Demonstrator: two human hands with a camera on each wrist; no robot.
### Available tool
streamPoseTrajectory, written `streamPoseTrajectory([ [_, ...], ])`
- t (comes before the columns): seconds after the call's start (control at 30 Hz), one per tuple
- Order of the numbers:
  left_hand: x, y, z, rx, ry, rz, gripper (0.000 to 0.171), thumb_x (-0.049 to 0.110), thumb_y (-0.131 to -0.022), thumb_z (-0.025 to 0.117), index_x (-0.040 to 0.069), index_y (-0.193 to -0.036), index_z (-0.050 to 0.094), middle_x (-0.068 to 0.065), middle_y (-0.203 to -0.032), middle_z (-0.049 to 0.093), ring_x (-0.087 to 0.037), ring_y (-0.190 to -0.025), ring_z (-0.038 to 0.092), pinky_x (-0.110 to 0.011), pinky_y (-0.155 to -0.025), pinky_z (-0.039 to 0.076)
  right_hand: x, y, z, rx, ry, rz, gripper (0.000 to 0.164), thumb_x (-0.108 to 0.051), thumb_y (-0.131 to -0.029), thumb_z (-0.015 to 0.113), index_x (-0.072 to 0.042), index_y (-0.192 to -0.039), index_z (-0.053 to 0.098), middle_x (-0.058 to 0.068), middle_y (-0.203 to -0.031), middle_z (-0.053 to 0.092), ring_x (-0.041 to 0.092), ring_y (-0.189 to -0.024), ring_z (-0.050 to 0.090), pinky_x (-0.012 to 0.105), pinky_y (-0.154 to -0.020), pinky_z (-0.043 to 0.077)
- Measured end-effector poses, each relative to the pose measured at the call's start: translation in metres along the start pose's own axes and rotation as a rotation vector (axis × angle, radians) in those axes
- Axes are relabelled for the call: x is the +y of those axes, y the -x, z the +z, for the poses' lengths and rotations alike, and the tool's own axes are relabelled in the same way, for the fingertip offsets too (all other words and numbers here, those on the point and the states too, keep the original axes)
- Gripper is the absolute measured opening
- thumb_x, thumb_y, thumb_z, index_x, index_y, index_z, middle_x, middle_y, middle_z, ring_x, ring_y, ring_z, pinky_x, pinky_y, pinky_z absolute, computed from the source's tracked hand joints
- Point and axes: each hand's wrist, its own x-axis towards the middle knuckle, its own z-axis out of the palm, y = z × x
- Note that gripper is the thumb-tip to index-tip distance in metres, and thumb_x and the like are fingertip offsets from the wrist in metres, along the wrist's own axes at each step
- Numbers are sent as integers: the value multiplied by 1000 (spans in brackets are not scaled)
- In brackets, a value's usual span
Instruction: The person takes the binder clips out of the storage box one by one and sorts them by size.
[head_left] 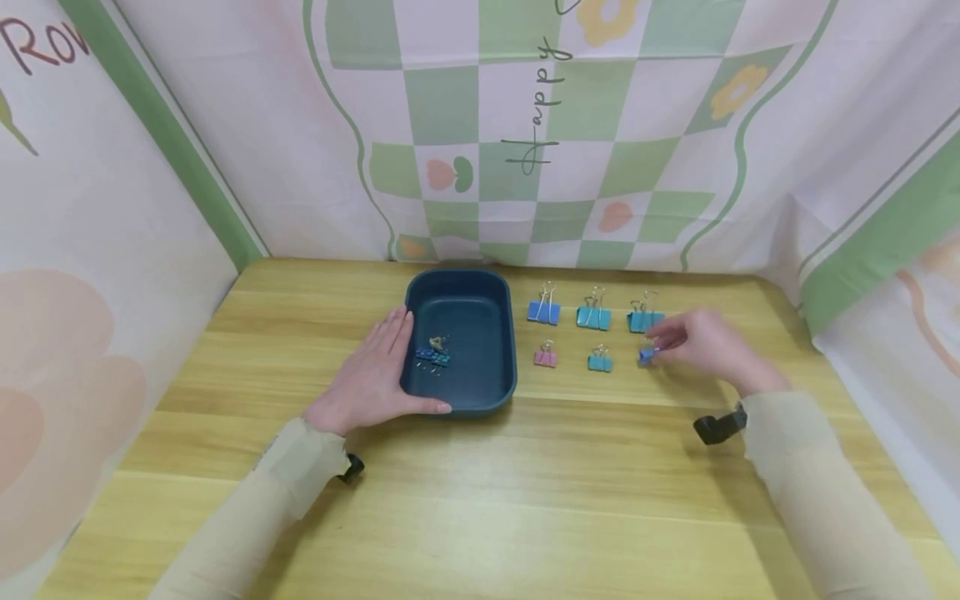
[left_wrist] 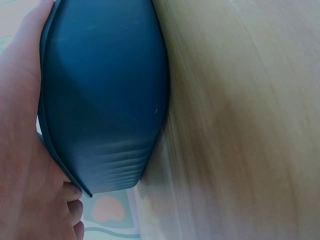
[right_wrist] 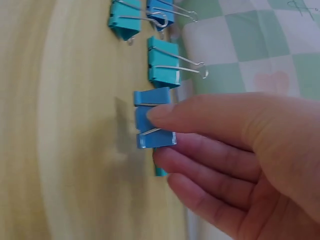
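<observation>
On the table (head_left: 480,517), the left hand (head_left: 371,375) rests on the tray (head_left: 513,350), fingers together, thumb spread; the right hand (head_left: 697,342) pinches a small blue clip (head_left: 645,357), probably placing it beside the small teal clip (head_left: 600,363); next likely calls for release, clear of the larger clips (head_left: 543,312) behind

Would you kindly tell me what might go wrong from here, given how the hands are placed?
The right hand might bump the large teal binder clip just behind the small blue binder clip it pinches.

That small blue clip could slip, as only the thumb and fingers seem to hold it.

The left hand rests against the dark blue tray, so a push might shift the small clips inside.
</observation>
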Motion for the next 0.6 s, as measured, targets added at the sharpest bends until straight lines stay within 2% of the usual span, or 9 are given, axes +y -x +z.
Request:
streamPoseTrajectory([
  [0.1, 0, 0, 1, 3, -1, 2, 145, 99, -67, 47, -1, -161, 2, -17, -169, -2, -23, -154, -5, -39, -124, 5, 3, 1, 4, -28, -4, 14, 44, -14, -84, 85, 3, -121, 71, 13, -103, 75, 30, -95, 71, 52, -88, 56],
  [0.27, -1, 0, 0, 2, -3, 1, 145, 99, -67, 47, 0, -161, 0, -16, -169, -3, -23, -154, -6, -38, -123, 5, 4, 2, 7, -30, 9, 16, 41, -12, -83, 84, 3, -119, 72, 10, -99, 75, 27, -92, 71, 50, -85, 58],
  [0.6, -1, 0, 1, 4, -11, 9, 145, 99, -67, 48, 0, -161, -1, -16, -169, -3, -23, -154, -5, -39, -124, 6, 7, 3, 10, -29, 25, 19, 47, -15, -85, 83, 5, -125, 68, 14, -104, 75, 33, -97, 70, 57, -91, 53],
])
